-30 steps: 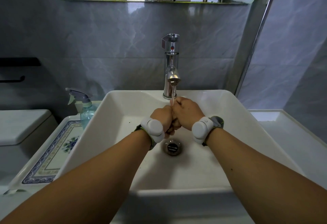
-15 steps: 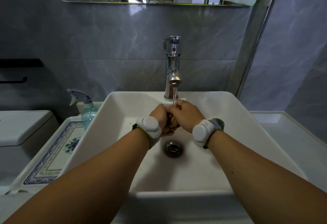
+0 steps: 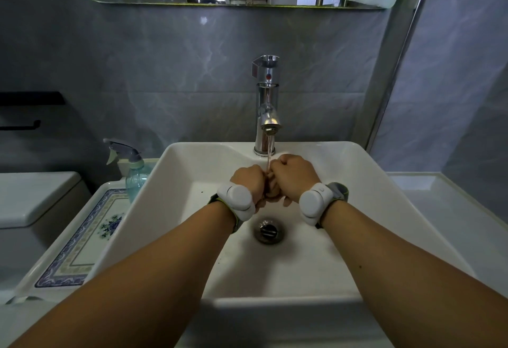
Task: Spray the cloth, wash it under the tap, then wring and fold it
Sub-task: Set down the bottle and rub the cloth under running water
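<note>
Both my hands are fisted together over the white sink (image 3: 384, 210), just above the drain (image 3: 268, 230). My left hand (image 3: 248, 180) and my right hand (image 3: 294, 174) grip a small brownish cloth (image 3: 272, 189) bunched between them; only a sliver of it shows. The chrome tap (image 3: 266, 105) behind them is running, and its thin stream (image 3: 270, 152) falls onto the cloth between my knuckles. A clear spray bottle (image 3: 132, 166) with a grey trigger stands left of the sink.
A patterned tiled ledge (image 3: 82, 237) runs along the sink's left side, with a white toilet tank (image 3: 33, 196) beyond it. A white counter (image 3: 453, 210) lies to the right. Grey marble wall and a mirror edge (image 3: 247, 1) are behind the tap.
My hands stay under the stream and keep working the cloth between them; the fists have shifted slightly against each other. The water keeps running.
</note>
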